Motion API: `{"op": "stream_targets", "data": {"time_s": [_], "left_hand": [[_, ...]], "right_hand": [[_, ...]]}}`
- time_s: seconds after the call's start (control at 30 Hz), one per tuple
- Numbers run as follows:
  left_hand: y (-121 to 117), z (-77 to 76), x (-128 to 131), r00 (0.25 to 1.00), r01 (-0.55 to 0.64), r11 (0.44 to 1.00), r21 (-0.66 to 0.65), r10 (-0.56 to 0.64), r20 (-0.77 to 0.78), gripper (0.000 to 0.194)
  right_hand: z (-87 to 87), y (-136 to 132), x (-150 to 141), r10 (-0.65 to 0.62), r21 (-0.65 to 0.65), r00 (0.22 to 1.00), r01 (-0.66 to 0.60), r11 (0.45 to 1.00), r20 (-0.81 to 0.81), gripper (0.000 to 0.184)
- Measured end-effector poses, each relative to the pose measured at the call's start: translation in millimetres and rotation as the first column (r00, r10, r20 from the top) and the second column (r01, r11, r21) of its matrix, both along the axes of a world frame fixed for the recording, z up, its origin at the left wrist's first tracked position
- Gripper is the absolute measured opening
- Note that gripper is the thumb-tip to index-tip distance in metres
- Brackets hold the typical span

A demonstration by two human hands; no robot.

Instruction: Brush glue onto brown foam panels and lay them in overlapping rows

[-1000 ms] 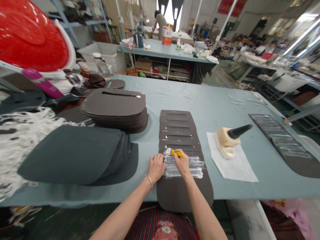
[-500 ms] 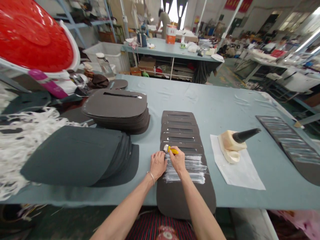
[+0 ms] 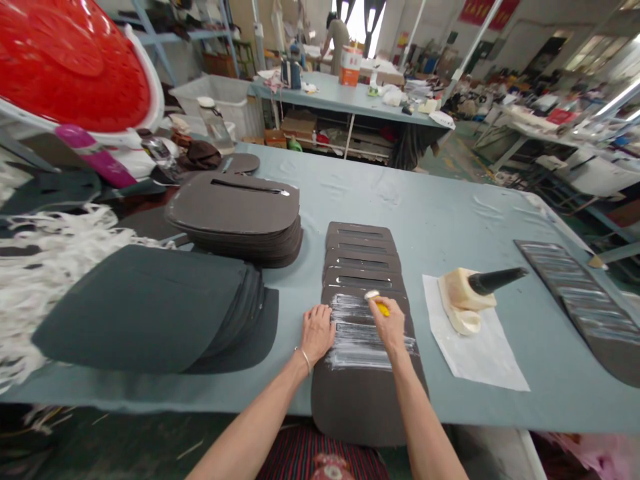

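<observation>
A row of overlapping dark grey panels [image 3: 360,400], each with a narrow slot, lies in front of me. White glue [image 3: 357,350] is smeared in streaks over the nearer ones. My right hand [image 3: 389,320] grips a yellow-handled brush [image 3: 382,309], its whitened tip touching a panel just below a slot. My left hand [image 3: 318,331] lies flat with fingers extended on the panels' left edge. To the right, a cream glue bottle [image 3: 463,297] with a black nozzle rests on its side on a white sheet [image 3: 480,360].
Left of the panels stand a dark green stack [image 3: 145,310] and a grey slotted stack [image 3: 235,207]. White strips [image 3: 60,267] are heaped at the far left. More glue-streaked panels [image 3: 575,280] lie at the right. A person [image 3: 339,40] stands behind the far table [image 3: 320,90].
My right hand has swept the brush rightward across the panel, leaving fresh white streaks below the slot. My left hand stays at the left edge. The view has shifted slightly.
</observation>
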State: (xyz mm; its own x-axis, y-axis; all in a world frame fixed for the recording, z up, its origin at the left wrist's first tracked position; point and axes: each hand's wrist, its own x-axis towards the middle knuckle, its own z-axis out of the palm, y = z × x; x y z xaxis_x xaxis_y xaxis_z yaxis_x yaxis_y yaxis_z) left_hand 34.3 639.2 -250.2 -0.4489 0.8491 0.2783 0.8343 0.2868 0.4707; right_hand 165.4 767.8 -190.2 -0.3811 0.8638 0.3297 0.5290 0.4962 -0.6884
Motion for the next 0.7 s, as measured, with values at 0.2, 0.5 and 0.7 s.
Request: {"op": "stream_targets", "data": {"time_s": [0.2, 0.5, 0.7], "left_hand": [[-0.3, -2.0, -1.4, 1.000, 0.012, 1.000, 0.008, -0.012, 0.000, 0.028], [20.8, 7.5, -17.9, 0.994, -0.057, 0.996, -0.070, 0.064, 0.091, 0.018], [52.9, 10.4, -38.7, 0.999, 0.001, 0.999, -0.040, 0.001, 0.041, 0.034]], "right_hand": [[-10.4, 4.0, -5.0, 0.103, -0.109, 0.994, -0.107, 0.988, -0.038, 0.023], [3.4, 60.8, 33.1, -0.202, 0.028, 0.972, 0.200, 0.979, 0.120, 0.027], [0.4, 25.1, -91.8, 0.058, -0.054, 0.995, -0.062, 0.997, -0.080, 0.023]]}}
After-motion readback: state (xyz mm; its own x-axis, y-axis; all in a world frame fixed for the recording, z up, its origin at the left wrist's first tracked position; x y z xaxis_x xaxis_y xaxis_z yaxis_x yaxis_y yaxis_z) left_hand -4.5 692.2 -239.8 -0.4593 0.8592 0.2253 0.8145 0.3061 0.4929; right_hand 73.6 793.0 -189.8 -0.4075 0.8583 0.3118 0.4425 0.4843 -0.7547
